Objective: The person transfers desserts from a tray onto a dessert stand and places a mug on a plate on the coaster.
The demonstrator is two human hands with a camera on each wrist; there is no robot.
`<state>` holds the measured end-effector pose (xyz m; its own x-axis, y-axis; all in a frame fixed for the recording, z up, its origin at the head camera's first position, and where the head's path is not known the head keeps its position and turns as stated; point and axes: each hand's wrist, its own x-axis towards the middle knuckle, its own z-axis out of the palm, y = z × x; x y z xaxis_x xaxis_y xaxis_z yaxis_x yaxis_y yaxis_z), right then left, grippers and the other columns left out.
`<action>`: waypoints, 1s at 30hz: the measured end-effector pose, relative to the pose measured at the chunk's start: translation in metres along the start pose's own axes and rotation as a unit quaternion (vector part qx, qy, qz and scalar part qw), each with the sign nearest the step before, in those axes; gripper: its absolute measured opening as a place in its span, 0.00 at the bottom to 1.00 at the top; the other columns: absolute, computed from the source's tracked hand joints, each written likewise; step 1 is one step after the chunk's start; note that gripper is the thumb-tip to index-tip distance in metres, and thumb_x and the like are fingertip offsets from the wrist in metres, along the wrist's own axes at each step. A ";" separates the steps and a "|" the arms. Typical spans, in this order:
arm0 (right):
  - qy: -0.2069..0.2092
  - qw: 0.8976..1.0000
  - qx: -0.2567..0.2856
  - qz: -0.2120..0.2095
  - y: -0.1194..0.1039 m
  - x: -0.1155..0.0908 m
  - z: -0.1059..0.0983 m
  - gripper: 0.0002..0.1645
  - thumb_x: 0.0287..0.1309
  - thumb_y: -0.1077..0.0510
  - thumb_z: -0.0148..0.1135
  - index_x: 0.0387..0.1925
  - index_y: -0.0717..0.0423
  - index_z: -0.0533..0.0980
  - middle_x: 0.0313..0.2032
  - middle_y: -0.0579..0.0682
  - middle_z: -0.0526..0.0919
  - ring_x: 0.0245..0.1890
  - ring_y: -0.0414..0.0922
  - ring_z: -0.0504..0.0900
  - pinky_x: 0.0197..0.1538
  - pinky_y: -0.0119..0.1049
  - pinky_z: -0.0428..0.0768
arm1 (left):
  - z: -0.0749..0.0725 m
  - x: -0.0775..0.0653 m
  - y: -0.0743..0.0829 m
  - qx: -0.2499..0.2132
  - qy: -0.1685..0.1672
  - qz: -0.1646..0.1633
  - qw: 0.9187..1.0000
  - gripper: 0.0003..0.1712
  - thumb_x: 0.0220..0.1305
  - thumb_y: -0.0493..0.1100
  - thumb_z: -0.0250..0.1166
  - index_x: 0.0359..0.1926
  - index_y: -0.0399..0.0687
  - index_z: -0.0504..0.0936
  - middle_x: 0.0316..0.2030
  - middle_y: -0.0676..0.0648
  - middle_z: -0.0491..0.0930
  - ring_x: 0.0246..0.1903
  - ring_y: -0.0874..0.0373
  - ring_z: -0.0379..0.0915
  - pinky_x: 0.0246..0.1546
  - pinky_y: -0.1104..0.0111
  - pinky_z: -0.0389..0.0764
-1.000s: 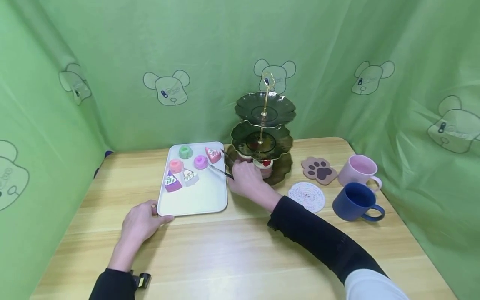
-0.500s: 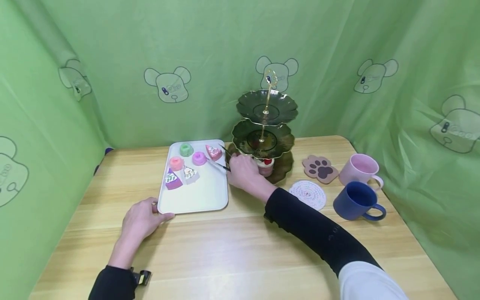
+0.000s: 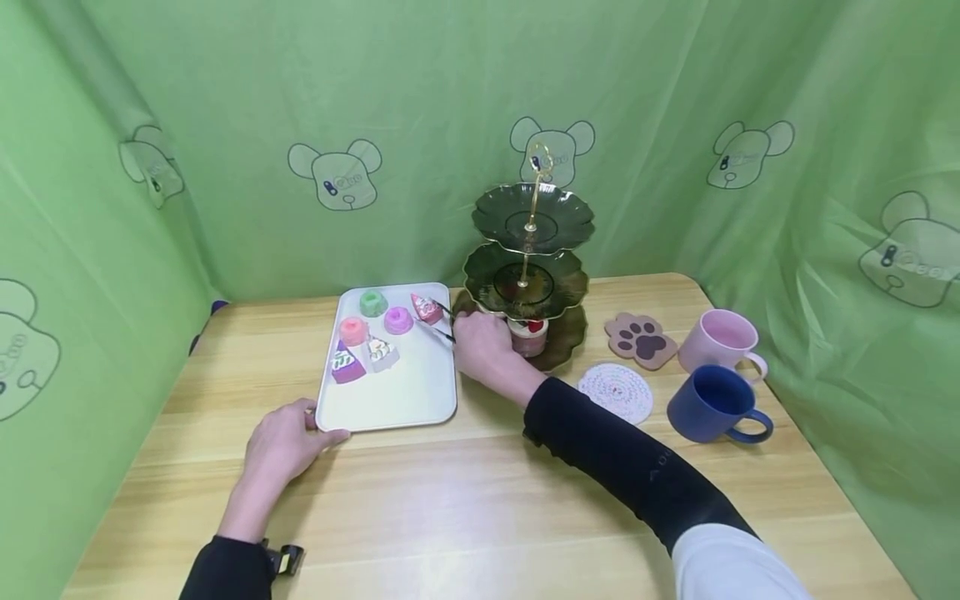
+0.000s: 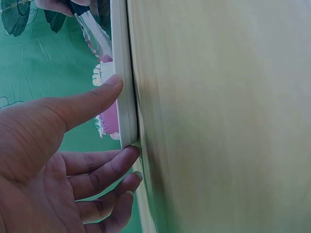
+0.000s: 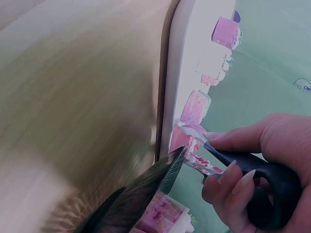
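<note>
My left hand holds the near left corner of a white tray, its thumb on the rim in the left wrist view. With my right hand I grip black-handled, scissor-style tongs. Their tips lie around a red toy cake slice at the tray's far right; whether both tips touch it I cannot tell. Also on the tray are a green toy cake, a purple one, a pink one, a white slice and a purple slice.
A three-tier dark green stand rises beside my right hand, with a strawberry-topped toy cake on its bottom tier. Further right lie a paw coaster and a round coaster, near a pink mug and a blue mug.
My right hand has shifted slightly left, bringing the tongs' tips from beside the red cake slice to around it. My left hand stays at the tray corner.
</note>
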<state>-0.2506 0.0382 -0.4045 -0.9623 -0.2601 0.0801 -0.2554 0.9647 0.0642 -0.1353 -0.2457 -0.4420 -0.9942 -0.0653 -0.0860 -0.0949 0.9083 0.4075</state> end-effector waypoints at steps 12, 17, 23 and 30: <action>0.020 1.000 0.015 -0.019 0.004 -0.035 -0.017 0.21 0.51 0.44 0.58 0.42 0.53 0.73 0.24 0.51 0.76 0.23 0.50 0.76 0.20 0.43 0.72 | 0.001 -0.003 -0.001 0.007 -0.006 -0.003 1.000 0.40 0.38 0.68 0.70 0.47 0.46 0.77 0.31 0.49 0.81 0.28 0.55 0.71 0.24 0.66 0.64; 0.018 0.999 0.026 -0.026 0.014 -0.063 -0.045 0.25 0.52 0.40 0.58 0.48 0.49 0.73 0.29 0.49 0.79 0.28 0.50 0.78 0.25 0.43 0.74 | 0.003 -0.004 -0.002 0.006 -0.007 0.000 1.000 0.39 0.39 0.68 0.69 0.47 0.46 0.77 0.30 0.49 0.80 0.28 0.55 0.70 0.24 0.67 0.64; 0.039 0.997 0.034 -0.050 0.029 -0.099 -0.080 0.32 0.52 0.38 0.59 0.56 0.48 0.70 0.33 0.51 0.80 0.29 0.49 0.78 0.25 0.43 0.75 | 0.001 -0.006 -0.001 0.006 -0.008 -0.003 1.000 0.40 0.38 0.69 0.69 0.47 0.47 0.77 0.30 0.50 0.80 0.28 0.55 0.70 0.24 0.67 0.64; 0.106 0.989 0.059 -0.085 0.066 -0.130 -0.123 0.33 0.52 0.42 0.62 0.56 0.55 0.70 0.22 0.46 0.77 0.17 0.43 0.72 0.15 0.34 0.64 | 0.000 -0.003 0.000 0.004 -0.011 0.000 1.000 0.43 0.39 0.70 0.68 0.50 0.45 0.76 0.33 0.47 0.81 0.29 0.54 0.71 0.24 0.67 0.64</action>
<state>-0.1305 0.1304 -0.2881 -0.8662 -0.4095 0.2864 -0.4329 0.9012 -0.0209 -0.1328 -0.2456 -0.4415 -0.9928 -0.0562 -0.1057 -0.0942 0.9117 0.4000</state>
